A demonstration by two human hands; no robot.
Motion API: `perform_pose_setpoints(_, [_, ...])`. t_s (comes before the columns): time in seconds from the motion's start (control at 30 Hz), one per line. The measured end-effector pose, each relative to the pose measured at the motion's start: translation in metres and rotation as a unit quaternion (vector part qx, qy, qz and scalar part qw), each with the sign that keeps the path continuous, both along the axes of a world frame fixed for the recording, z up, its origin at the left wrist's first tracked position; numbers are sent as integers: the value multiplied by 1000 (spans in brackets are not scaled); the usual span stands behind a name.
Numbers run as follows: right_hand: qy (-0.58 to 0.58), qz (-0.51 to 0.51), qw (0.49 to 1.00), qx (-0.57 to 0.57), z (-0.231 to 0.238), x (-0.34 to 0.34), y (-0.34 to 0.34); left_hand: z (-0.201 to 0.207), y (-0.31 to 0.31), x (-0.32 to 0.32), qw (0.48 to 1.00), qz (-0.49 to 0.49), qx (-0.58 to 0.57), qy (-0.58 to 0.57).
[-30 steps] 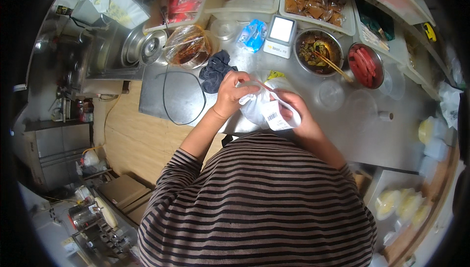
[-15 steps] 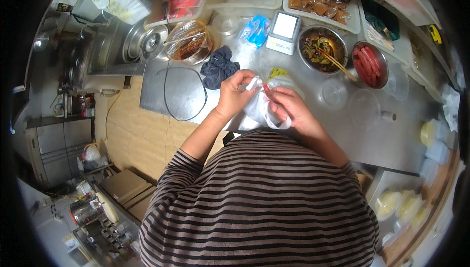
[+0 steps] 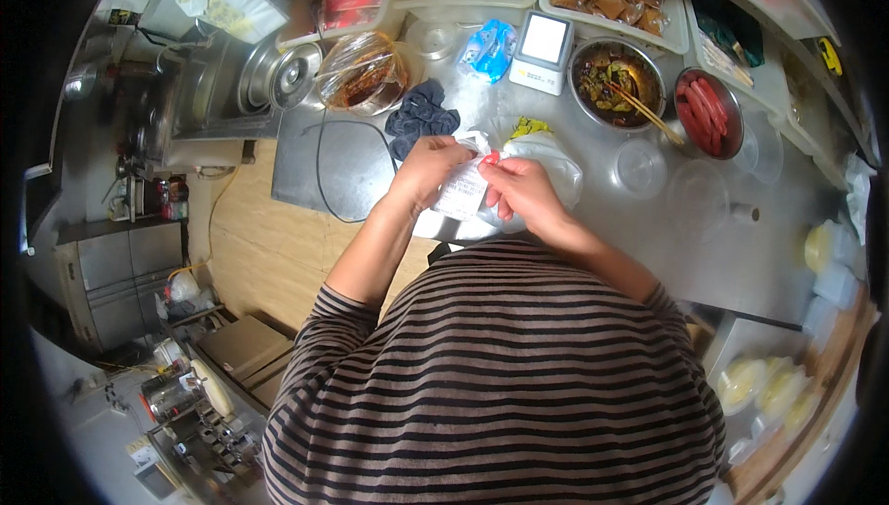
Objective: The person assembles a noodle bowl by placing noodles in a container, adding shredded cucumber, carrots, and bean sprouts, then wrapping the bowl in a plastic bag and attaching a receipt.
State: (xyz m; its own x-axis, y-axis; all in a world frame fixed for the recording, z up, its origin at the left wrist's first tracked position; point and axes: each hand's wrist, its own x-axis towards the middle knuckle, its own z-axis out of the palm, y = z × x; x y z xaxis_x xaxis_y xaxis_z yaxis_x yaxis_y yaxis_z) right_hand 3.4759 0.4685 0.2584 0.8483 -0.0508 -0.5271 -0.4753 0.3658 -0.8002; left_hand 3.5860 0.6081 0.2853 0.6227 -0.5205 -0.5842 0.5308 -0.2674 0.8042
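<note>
Over the near edge of the metal table, both hands meet, fingers pinched. My left hand is closed on white plastic bag material and the upper edge of a printed paper slip, which hangs beside its fingers. My right hand pinches a small red piece, perhaps a tie or tape, against the bunched white plastic between the hands. Just beyond the right hand lies a white plastic bag with a yellow-green patch at its top. What fills the bag is hidden.
Behind the hands lie a dark cloth and a looped black cable. A scale, a bowl with chopsticks and a bowl of red sausages stand farther back. Clear plastic lids lie at right.
The white loop hanging below my right hand is gone from view. A printed slip now shows between the hands. My left hand has shifted slightly left and down, and the right slightly left.
</note>
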Motion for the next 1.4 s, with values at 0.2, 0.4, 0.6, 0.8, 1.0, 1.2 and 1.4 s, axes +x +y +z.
perform_pose_setpoints(0.2, [4, 12, 1000, -20, -3, 2, 2, 9, -4, -22, 990, -63, -24, -123])
perform_pose_setpoints(0.4, [-118, 57, 979, -155, -5, -11, 0, -7, -4, -16, 993, -7, 3, -114])
perform_pose_setpoints(0.6, [-195, -1, 911, -364, -6, -22, -22, -11, 25, -10, 988, -139, -57, -27])
perform_pose_setpoints(0.8, [-209, -35, 897, -387, -4, -4, -22, -17, 59, -39, 993, -111, 7, 25])
perform_pose_setpoints(1.0, [-417, 53, 804, -422, -5, 40, -20, -13, 90, -52, 994, -99, -13, 46])
perform_pose_setpoints(1.2, [-248, 140, 913, -291, -26, 57, -17, -22, 114, -70, 998, -52, -15, -23])
perform_pose_setpoints(1.4, [-251, 103, 926, -262, -34, 57, -23, -45, 111, -78, 991, 81, 52, -90])
